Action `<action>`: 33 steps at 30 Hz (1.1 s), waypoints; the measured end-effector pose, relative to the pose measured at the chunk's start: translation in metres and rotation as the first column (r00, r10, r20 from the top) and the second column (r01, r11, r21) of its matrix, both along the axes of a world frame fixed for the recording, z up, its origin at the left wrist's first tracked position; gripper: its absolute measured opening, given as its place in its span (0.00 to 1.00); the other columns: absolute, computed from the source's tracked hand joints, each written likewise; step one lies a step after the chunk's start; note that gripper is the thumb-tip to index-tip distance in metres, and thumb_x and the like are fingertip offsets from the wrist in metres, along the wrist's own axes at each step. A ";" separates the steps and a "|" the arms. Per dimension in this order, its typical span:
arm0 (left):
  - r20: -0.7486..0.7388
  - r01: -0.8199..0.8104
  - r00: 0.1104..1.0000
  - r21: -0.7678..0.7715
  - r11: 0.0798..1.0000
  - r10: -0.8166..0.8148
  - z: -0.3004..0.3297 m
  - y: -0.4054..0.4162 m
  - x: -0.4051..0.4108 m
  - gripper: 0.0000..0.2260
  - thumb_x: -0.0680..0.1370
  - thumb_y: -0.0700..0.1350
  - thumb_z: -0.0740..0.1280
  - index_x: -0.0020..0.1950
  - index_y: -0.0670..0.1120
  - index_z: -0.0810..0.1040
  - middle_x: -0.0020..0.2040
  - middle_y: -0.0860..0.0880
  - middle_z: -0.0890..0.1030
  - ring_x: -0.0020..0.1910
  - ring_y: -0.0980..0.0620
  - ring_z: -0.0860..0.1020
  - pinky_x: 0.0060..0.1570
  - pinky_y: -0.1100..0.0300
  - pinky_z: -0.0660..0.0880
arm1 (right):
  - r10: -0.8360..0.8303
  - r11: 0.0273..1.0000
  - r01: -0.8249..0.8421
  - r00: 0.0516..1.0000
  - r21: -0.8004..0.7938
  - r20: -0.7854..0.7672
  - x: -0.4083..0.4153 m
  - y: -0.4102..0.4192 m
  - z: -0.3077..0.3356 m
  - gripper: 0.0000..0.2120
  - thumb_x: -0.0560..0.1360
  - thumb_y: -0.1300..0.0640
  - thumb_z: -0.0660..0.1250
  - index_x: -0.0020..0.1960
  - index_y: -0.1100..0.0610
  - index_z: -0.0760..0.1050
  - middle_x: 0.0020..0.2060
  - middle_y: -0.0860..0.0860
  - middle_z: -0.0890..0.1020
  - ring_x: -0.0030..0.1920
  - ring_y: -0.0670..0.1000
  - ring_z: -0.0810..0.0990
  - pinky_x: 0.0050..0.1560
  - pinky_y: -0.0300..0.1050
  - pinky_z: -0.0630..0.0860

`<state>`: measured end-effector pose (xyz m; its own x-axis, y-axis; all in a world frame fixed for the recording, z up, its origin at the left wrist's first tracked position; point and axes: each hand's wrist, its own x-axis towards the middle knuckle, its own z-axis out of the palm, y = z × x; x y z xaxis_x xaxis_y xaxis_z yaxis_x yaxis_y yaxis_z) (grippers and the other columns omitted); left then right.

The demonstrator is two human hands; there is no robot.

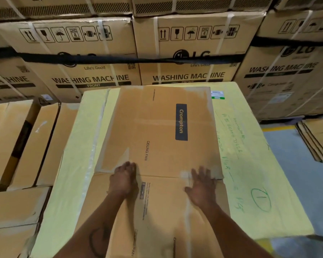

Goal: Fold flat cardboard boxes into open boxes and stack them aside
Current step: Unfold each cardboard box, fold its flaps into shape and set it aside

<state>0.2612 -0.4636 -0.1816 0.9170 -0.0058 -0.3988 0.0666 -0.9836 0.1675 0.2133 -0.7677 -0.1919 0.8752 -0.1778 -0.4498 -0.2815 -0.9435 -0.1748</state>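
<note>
Yellow surface [250,164], hands [124,180] [202,185] flat on cardboard [157,127]

Both hands [164,181] flat on cardboard box [157,127]

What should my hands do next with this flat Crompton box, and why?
Probably lift the near edge to pop it open: the Crompton box lies flat on the yellow surface, with left hand and right hand resting on it.

Strapped washing machine cartons [188,53] stand behind a yellow-wrapped surface [250,164].
</note>
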 end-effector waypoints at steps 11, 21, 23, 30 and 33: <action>-0.017 -0.644 0.765 0.021 0.765 0.644 0.000 0.050 -0.017 0.58 0.55 0.75 0.78 0.76 0.46 0.63 0.71 0.39 0.68 0.72 0.36 0.67 0.67 0.34 0.67 | -0.694 0.716 0.670 0.714 0.197 0.094 -0.048 -0.031 0.008 0.55 0.60 0.41 0.85 0.74 0.66 0.64 0.66 0.66 0.73 0.66 0.68 0.72 0.62 0.61 0.74; -0.113 -0.670 0.741 -0.194 0.717 0.662 0.014 0.078 -0.015 0.48 0.55 0.67 0.83 0.63 0.41 0.70 0.58 0.39 0.81 0.56 0.35 0.81 0.53 0.44 0.80 | -0.560 0.821 0.507 0.805 0.261 0.195 -0.034 -0.043 0.059 0.20 0.70 0.53 0.78 0.55 0.59 0.73 0.49 0.58 0.83 0.48 0.61 0.81 0.46 0.50 0.76; -0.019 -0.637 0.762 -0.201 0.745 0.647 0.038 0.064 -0.015 0.37 0.65 0.58 0.84 0.62 0.39 0.70 0.57 0.37 0.81 0.56 0.33 0.81 0.50 0.45 0.76 | -0.471 0.877 0.418 0.844 0.237 0.255 -0.030 -0.035 0.071 0.15 0.74 0.58 0.72 0.59 0.60 0.75 0.49 0.58 0.83 0.49 0.61 0.81 0.47 0.49 0.76; 0.259 -0.279 0.912 -0.182 0.943 0.320 0.092 -0.003 -0.012 0.08 0.77 0.41 0.67 0.51 0.44 0.68 0.48 0.36 0.82 0.46 0.33 0.81 0.40 0.50 0.70 | -0.333 0.938 0.256 0.853 0.234 0.402 -0.016 -0.014 0.110 0.16 0.73 0.68 0.60 0.56 0.64 0.80 0.49 0.63 0.84 0.49 0.66 0.82 0.50 0.53 0.80; 0.300 -0.241 0.905 -0.224 0.944 0.302 0.107 -0.027 -0.020 0.07 0.78 0.41 0.66 0.53 0.42 0.71 0.50 0.35 0.82 0.48 0.32 0.80 0.42 0.49 0.70 | -0.330 0.943 0.269 0.839 0.197 0.433 -0.018 -0.044 0.122 0.17 0.72 0.67 0.61 0.57 0.61 0.83 0.50 0.63 0.85 0.51 0.64 0.83 0.49 0.49 0.77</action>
